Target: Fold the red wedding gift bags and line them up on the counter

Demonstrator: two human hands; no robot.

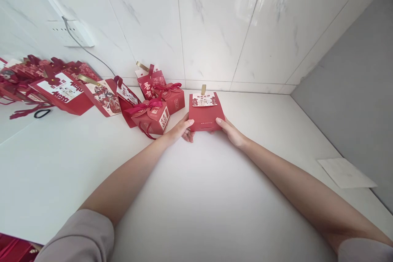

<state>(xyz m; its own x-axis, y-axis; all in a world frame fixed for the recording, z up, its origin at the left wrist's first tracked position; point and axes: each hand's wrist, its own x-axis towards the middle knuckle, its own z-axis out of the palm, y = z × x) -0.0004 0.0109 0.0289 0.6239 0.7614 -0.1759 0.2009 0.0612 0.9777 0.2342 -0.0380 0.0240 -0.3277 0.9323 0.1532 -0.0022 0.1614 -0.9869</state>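
A red gift box (206, 115) with a white illustrated tag (204, 100) and a gold strip at its top is held between both hands over the white table. My left hand (181, 128) grips its left lower corner, thumb on the front face, other fingers partly beneath. On the right lower corner, my right hand (229, 127) holds it with the thumb on top; its other fingers are mostly hidden. Just left of the held box stand two red boxes with ribbon bows, the nearer one (152, 118) having a twisted red cord.
More red boxes and bags (72, 94) crowd the back left, beside a black ring (42, 113). A wall socket (70, 33) with a grey cable is above them. White paper (346, 172) lies at the right edge. Tiled wall runs behind the table (215, 196).
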